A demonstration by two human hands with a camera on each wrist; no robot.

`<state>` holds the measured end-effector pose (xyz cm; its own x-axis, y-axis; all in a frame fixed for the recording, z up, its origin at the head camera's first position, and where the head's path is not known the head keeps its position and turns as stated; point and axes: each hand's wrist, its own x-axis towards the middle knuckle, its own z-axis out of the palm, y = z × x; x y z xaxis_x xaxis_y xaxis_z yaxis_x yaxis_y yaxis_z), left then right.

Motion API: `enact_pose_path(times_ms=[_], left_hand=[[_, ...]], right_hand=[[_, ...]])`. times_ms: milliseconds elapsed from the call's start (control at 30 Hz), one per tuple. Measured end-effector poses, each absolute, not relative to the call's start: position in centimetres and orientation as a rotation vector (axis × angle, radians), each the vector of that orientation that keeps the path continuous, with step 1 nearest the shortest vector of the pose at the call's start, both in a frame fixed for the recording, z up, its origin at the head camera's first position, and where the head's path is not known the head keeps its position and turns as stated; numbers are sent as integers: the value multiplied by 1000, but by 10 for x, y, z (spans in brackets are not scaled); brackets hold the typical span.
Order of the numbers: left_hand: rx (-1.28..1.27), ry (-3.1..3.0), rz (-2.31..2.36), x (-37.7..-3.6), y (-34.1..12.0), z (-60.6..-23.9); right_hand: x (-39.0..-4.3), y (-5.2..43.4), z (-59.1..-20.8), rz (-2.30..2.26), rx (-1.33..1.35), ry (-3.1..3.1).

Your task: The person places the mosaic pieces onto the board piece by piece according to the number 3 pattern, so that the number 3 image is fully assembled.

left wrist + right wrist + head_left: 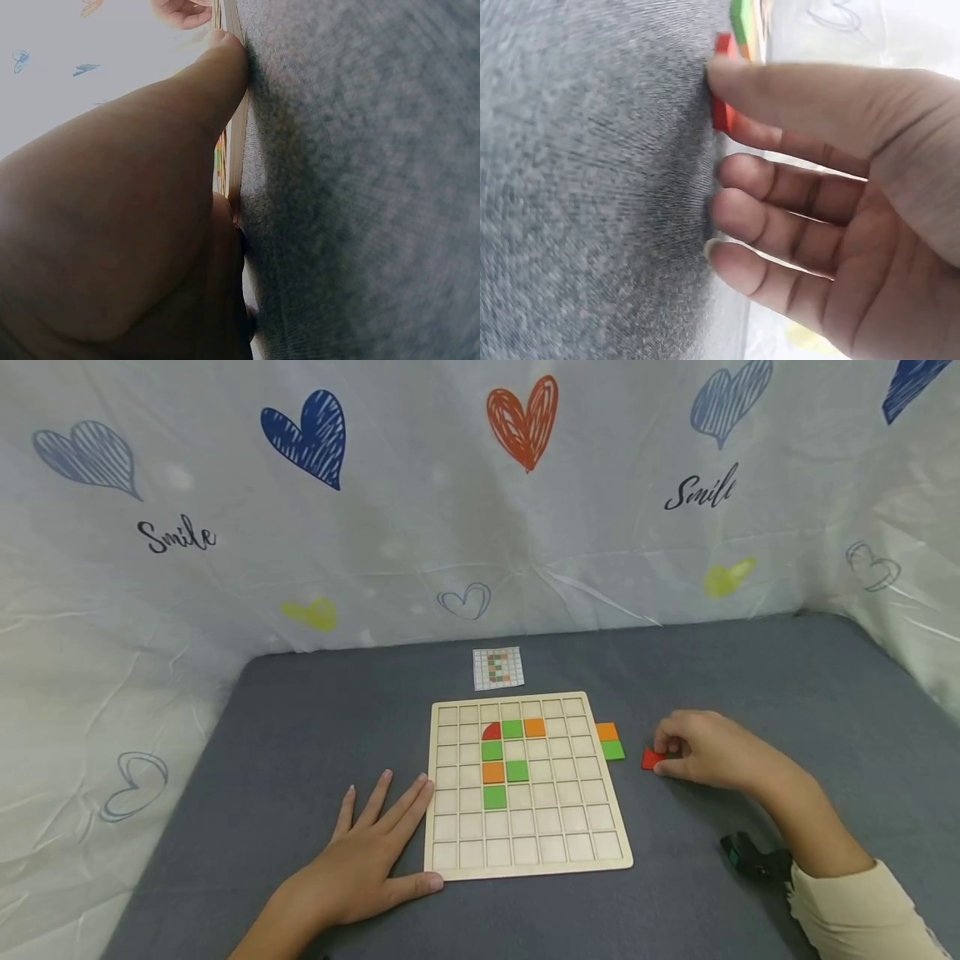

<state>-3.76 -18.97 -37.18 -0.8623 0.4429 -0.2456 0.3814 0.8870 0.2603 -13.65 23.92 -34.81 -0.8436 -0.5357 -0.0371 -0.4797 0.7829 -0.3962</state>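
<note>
A pale wooden grid board lies on the grey table. Coloured tiles fill some of its cells: a red quarter-round tile, orange ones and several green ones. My left hand is spread flat by the board's left side, fingertips at that edge and thumb at the near left corner. To the right of the board, my right hand pinches a red tile between thumb and index finger, low at the tabletop. The right wrist view shows the red tile on edge under the thumb, the other fingers loosely curled.
An orange tile and a green tile lie against the board's right edge. Behind the board is a small printed card with a coloured grid pattern. A black device sits below the right wrist. A white heart-patterned curtain hangs behind the table.
</note>
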Motion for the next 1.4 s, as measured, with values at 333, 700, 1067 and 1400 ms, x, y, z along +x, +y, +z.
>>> enact_pose_path(times_ms=[333,700,1067,1400], left_hand=[[634,2768,313,-37,-191,-372],[633,2775,306,-36,-191,-371],[624,2769,300,-38,-189,-370],[611,2747,283,-39,-189,-370]], right_hand=[[-135,238,-347,-676,-833,2707],[-135,233,-348,-646,-814,2723],[-126,218,-343,-707,-879,2716],[-118,181,-340,-648,-1085,2703]])
